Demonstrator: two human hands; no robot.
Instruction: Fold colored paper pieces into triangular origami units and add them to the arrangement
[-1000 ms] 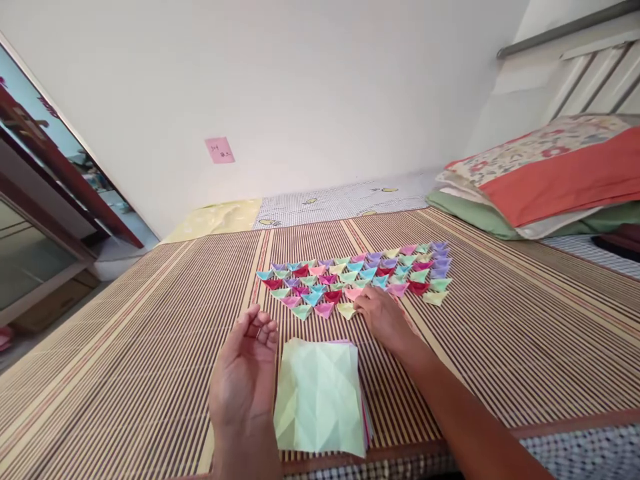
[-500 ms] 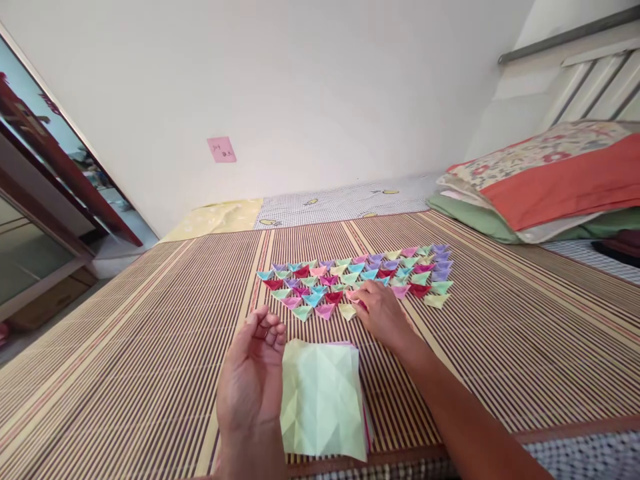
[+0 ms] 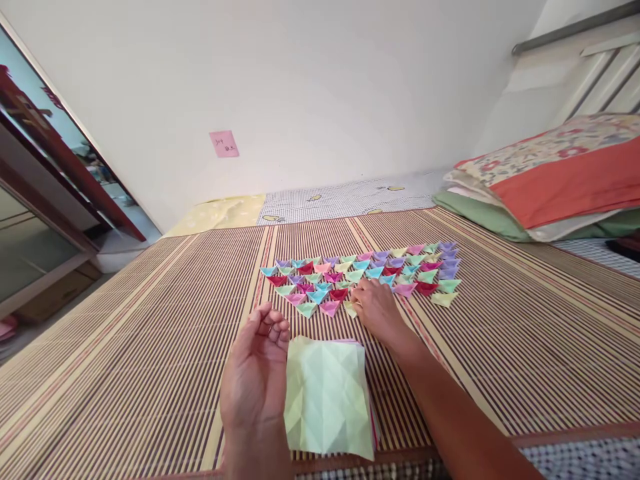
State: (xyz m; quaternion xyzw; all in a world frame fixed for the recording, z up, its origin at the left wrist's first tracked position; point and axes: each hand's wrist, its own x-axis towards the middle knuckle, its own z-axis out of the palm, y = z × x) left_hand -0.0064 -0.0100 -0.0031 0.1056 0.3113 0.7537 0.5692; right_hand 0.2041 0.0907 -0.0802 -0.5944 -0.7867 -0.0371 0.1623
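Rows of small folded paper pieces (image 3: 330,277) in many colours lie on the striped mat (image 3: 170,353). My right hand (image 3: 377,307) is over the front rows, fingers bent down among the pieces beside a pale yellow one; its fingertips and anything under them are hidden. Palm up with curled fingers, my left hand (image 3: 257,367) rests left of a stack of creased paper sheets (image 3: 327,397), the top one pale green. Nothing shows in the left palm, and the thumb and fingers are apart.
Pillows or folded bedding (image 3: 565,173) lie at the right, near a white bed rail. A patterned cloth (image 3: 340,200) runs along the wall (image 3: 350,87), which bears a pink note (image 3: 225,143). A doorway is at the left.
The view has shifted slightly. My right hand's fingers have drawn in a little over the front rows, and the pink piece seen at the fingertips is now hidden. My left hand keeps its pose.
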